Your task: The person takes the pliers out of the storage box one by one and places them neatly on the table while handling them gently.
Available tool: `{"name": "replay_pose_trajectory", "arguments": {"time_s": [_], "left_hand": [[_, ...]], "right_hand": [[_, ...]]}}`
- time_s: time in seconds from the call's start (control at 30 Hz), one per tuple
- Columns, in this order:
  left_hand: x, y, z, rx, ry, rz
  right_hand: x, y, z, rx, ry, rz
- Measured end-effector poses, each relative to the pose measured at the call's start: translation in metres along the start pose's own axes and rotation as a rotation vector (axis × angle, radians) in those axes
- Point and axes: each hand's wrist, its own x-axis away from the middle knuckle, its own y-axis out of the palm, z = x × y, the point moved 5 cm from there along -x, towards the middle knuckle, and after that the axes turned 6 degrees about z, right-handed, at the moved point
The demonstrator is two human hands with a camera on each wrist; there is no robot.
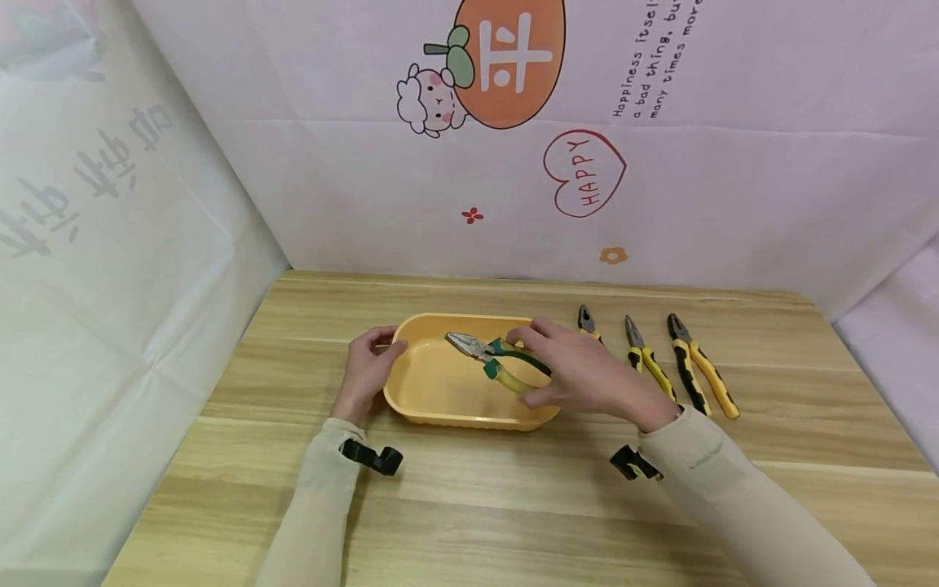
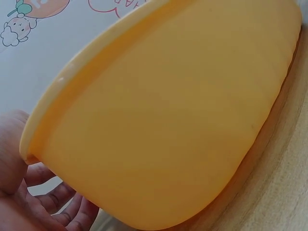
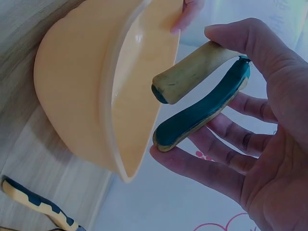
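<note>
Over the yellow plastic basin [image 1: 418,412], my right hand [image 1: 587,371] holds a pair of combination pliers [image 1: 477,346] by its green and yellow handles, jaws pointing left. In the right wrist view, the thumb lies on the yellowish handle [image 3: 190,72] and the fingers curl under the green handle [image 3: 207,113]. My left hand [image 1: 367,371] grips the basin's left end, thumb at the rim. In the left wrist view, the basin wall [image 2: 159,110] fills most of the picture, and the left hand's fingers [image 2: 57,197] curl beneath the rim.
To the right on the wooden table [image 1: 469,505] lie long-nose pliers [image 1: 635,334], yellow-and-black pliers [image 1: 693,363] and another pair [image 1: 584,319] partly hidden behind the right hand. A printed white cloth [image 1: 352,196] hangs at the back, with another cloth on the left.
</note>
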Motion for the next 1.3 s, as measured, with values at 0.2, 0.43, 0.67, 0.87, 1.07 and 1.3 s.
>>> {"name": "replay_pose_trajectory", "arguments": {"time_s": [0.2,0.43,0.67,0.87,1.07,1.3], "left_hand": [[0.003,-0.001,0.005,0.016,-0.014,-0.014],[0.0,-0.001,-0.002,0.024,-0.023,-0.014],[-0.001,-0.003,-0.005,0.036,-0.038,-0.014],[0.0,-0.004,-0.003,0.017,-0.018,-0.011],[0.0,-0.003,-0.003,0.008,-0.017,-0.019],[-0.001,-0.003,-0.004,0.002,-0.02,-0.026]], "right_hand": [[0.007,-0.005,0.006,-0.011,0.032,0.006],[0.017,-0.01,0.013,0.004,0.043,0.029],[0.025,-0.012,0.022,0.014,0.061,0.051],[0.034,-0.016,0.034,0.018,0.086,0.068],[0.045,-0.02,0.046,0.025,0.146,0.068],[0.056,-0.025,0.059,0.052,0.189,0.08]]}}
